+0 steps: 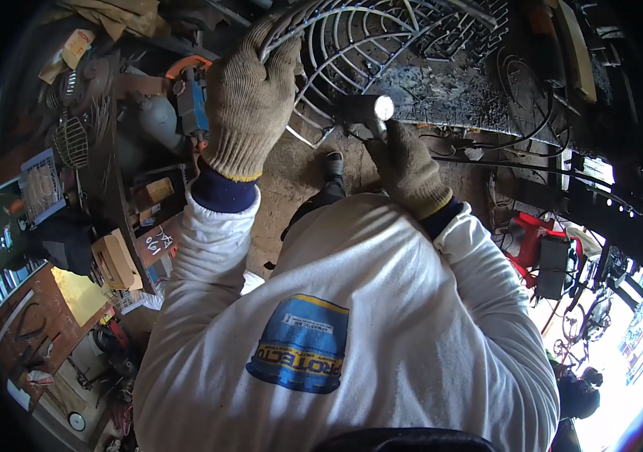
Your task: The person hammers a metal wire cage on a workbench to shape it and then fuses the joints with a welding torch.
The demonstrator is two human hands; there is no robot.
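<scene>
My left hand point(252, 102), in a tan knit glove, is closed around the outer rod of a rounded wire grille point(376, 47). Curved bars cross straight spokes in this grille, which is raised toward the top of the view and overlaps the bench edge. My right hand point(409, 167), gloved the same way, grips the short visible part of a hammer's handle. The hammer point(357, 110) has a dark, thick head with a bright, shiny face. Its head is beside the grille's lower bars; whether they touch I cannot tell.
A dark, stained metal workbench point(457, 94) lies ahead, with several bent rods point(453, 41) on it. Shelving on the left holds a blue tool point(192, 105), a grey rounded vessel point(159, 117) and a cardboard box point(116, 258). At right stands a red machine point(525, 245).
</scene>
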